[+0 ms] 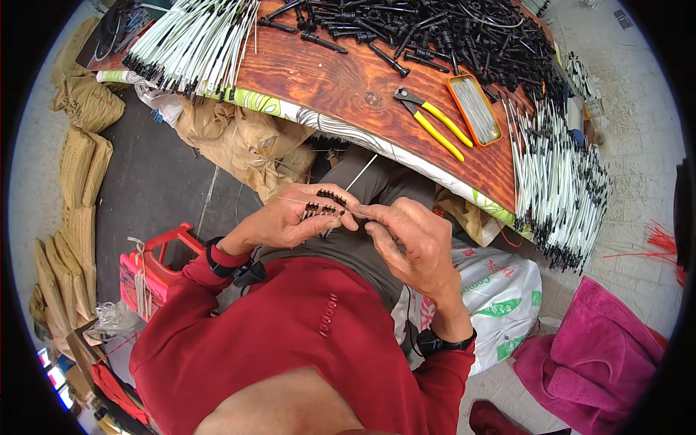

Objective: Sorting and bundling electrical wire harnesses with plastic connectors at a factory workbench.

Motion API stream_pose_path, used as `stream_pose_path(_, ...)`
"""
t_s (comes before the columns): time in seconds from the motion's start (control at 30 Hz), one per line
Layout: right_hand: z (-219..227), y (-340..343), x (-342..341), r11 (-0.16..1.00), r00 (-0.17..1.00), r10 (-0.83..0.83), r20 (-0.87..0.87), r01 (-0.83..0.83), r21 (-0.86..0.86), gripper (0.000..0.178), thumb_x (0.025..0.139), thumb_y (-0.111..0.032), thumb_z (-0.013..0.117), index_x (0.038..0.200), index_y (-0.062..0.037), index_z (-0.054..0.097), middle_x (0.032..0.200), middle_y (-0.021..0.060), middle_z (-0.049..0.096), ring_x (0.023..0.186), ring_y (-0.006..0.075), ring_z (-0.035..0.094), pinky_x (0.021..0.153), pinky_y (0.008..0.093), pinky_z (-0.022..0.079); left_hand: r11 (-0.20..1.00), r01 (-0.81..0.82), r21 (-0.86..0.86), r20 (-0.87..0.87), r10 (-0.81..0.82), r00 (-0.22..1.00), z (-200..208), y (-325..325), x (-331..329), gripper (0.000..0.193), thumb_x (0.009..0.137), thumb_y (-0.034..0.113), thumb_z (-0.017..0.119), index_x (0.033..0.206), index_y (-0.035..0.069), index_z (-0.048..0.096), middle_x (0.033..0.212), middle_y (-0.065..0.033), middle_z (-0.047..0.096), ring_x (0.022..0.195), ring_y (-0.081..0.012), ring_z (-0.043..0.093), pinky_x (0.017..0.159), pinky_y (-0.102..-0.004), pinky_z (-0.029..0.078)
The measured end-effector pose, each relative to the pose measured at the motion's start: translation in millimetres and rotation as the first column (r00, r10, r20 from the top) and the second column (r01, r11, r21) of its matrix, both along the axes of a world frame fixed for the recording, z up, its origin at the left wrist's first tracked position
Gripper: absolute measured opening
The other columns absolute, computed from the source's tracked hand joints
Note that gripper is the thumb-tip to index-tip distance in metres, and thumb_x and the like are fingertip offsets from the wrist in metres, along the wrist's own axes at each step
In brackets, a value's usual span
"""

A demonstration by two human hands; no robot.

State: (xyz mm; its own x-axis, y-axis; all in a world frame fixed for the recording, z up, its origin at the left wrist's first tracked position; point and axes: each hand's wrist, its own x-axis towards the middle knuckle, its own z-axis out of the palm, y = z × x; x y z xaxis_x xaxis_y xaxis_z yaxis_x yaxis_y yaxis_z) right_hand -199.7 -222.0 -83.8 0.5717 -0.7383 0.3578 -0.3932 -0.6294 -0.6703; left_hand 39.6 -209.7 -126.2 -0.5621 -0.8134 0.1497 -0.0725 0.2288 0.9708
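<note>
Over my lap, my left hand (297,221) is closed round small black ribbed pieces (323,209), which show in rows along its fingers. A thin pale rod (362,172) sticks out beyond that hand, and its lower end is hidden. My right hand (415,243) meets the left at the fingertips. Its thumb and forefinger pinch a thin wire-like strand (357,214) that runs across the black pieces. How the strand and the pieces are joined is too small to tell.
The wooden table (326,80) ahead bears a heap of black plastic parts (435,29), yellow-handled cutters (438,123), an orange-rimmed tin (475,109) of thin pins, and bundles of white rods (192,47). A red stool (167,250) stands left; a white bag (500,297) and magenta cloth (594,362) lie right.
</note>
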Motion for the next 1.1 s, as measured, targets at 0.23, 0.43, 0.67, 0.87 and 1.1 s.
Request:
stream_pose_path(0.23, -5, -2, 5, 1.0, 0.999, -0.026, 0.024, 0.026, -0.01, 0.027, 0.077, 0.001, 0.071, 0.103, -0.0038, 0.07, 0.07, 0.007, 0.059, 0.058, 0.0176, 0.058, 0.053, 0.0302, 0.045, 0.999, 0.019, -0.041, -0.053, -0.021, 0.998, -1, -2, -4, 0.018, 0.093, 0.011, 0.058, 0.102, 0.003, 0.071, 0.11, -0.0116, 0.066, 0.09, -0.0222, 0.064, 0.078, -0.0318, 0.051)
stream_pose_path(0.43, -7, 1, 13, 0.98, 0.993, -0.078, 0.085, 0.061, 0.19, 0.024, 0.08, 0.003, 0.067, 0.105, -0.0007, 0.068, 0.079, 0.0086, 0.068, 0.066, 0.0218, 0.066, 0.06, 0.0295, 0.053, 0.999, 0.044, -0.005, 0.016, -0.044, 0.999, -8, -1, 0, 0.017, 0.092, 0.01, 0.059, 0.101, 0.003, 0.071, 0.106, -0.0124, 0.065, 0.087, -0.0242, 0.064, 0.076, -0.0326, 0.05)
stream_pose_path(0.67, -18, -5, 13, 0.998, 0.994, 0.01, 0.106, -0.016, 0.06, 0.023, 0.082, 0.005, 0.065, 0.104, 0.0012, 0.068, 0.083, 0.012, 0.071, 0.07, 0.0215, 0.071, 0.06, 0.0285, 0.054, 0.996, 0.059, -0.064, 0.027, -0.057, 0.998, -5, -3, -2, 0.016, 0.089, 0.008, 0.061, 0.099, 0.004, 0.072, 0.104, -0.0116, 0.064, 0.087, -0.025, 0.062, 0.076, -0.0341, 0.049)
stream_pose_path(0.87, -18, -4, 12, 0.992, 0.993, -0.012, 0.119, -0.004, 0.128, 0.022, 0.082, 0.005, 0.064, 0.104, 0.0015, 0.068, 0.083, 0.0123, 0.071, 0.071, 0.0214, 0.071, 0.06, 0.0281, 0.054, 0.995, 0.034, -0.089, -0.054, -0.039, 0.998, -4, -5, -4, 0.016, 0.092, 0.01, 0.061, 0.101, 0.004, 0.073, 0.106, -0.0126, 0.063, 0.086, -0.0242, 0.062, 0.076, -0.0326, 0.049)
stream_pose_path(1.1, -20, -3, 16, 0.997, 0.982, -0.034, 0.184, 0.02, 0.077, 0.019, 0.081, 0.006, 0.064, 0.1, 0.0024, 0.067, 0.08, 0.0121, 0.07, 0.067, 0.0208, 0.07, 0.058, 0.028, 0.053, 0.998, 0.057, -0.03, -0.058, -0.058, 0.997, -2, -5, -1, 0.016, 0.095, 0.013, 0.061, 0.102, 0.004, 0.073, 0.106, -0.0117, 0.063, 0.082, -0.0213, 0.062, 0.073, -0.0315, 0.049)
